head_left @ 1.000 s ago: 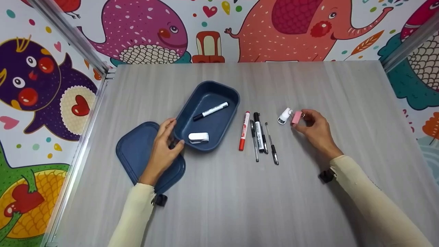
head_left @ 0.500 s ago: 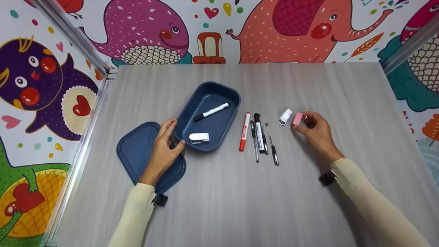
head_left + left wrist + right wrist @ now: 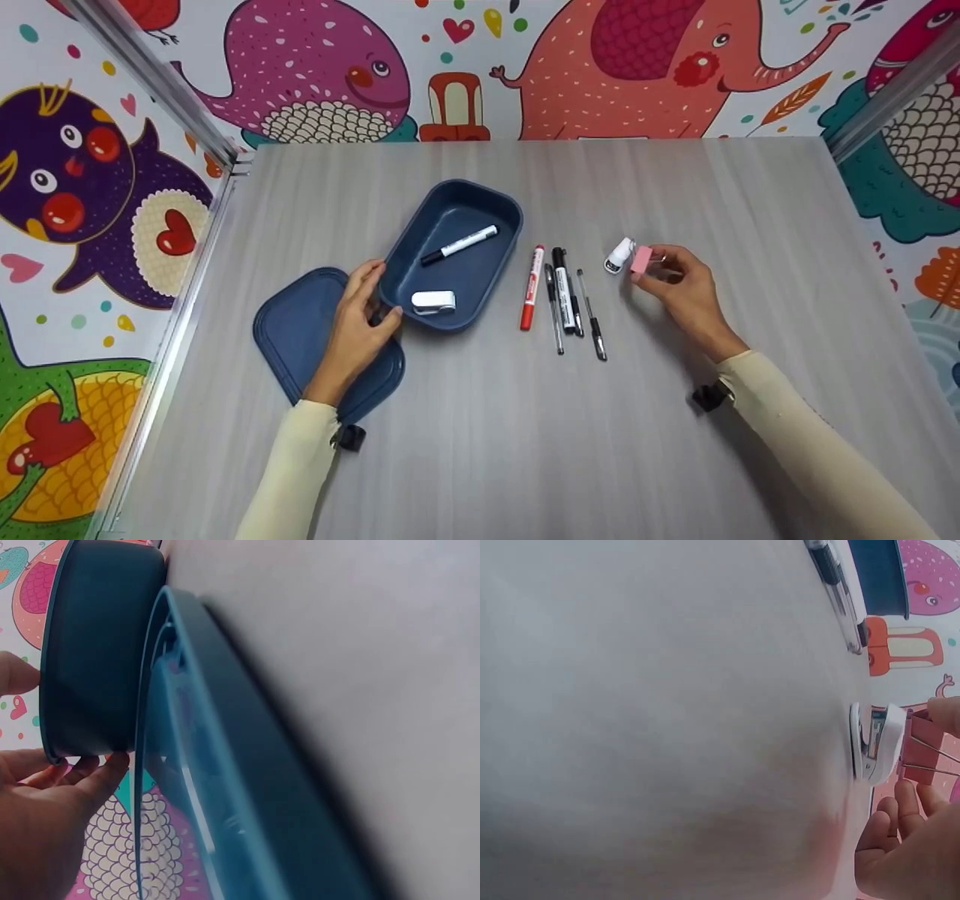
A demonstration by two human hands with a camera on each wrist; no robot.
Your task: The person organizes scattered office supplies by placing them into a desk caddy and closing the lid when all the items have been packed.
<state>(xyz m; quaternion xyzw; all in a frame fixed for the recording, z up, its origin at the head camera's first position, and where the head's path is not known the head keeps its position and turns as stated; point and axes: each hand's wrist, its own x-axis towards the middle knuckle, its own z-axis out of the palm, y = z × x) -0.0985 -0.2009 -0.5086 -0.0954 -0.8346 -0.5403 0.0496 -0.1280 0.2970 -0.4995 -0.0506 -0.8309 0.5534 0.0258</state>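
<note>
My left hand (image 3: 356, 330) grips the near-left corner of a dark blue box (image 3: 510, 225), thumb on one wall and fingers on the other. A black-and-white marker (image 3: 459, 245) and a small white stapler-like object (image 3: 433, 301) lie inside the box. The box's lid (image 3: 292, 322) lies partly beneath this hand. At the right, my right hand (image 3: 690, 292) pinches a pink binder clip (image 3: 641, 260) between thumb and fingers; its wire handles show in the right wrist view. Right beside the clip is a small white stapler (image 3: 885, 742).
Between box and right hand lie a red marker (image 3: 532, 289), a black-and-white marker (image 3: 564, 292) and several pens (image 3: 592, 319). Patterned walls border the grey wood-look table (image 3: 480, 435) at the back and left.
My right hand has shifted slightly left with the binder clip, nearer the white stapler on the table. The left hand and box stay in place.
</note>
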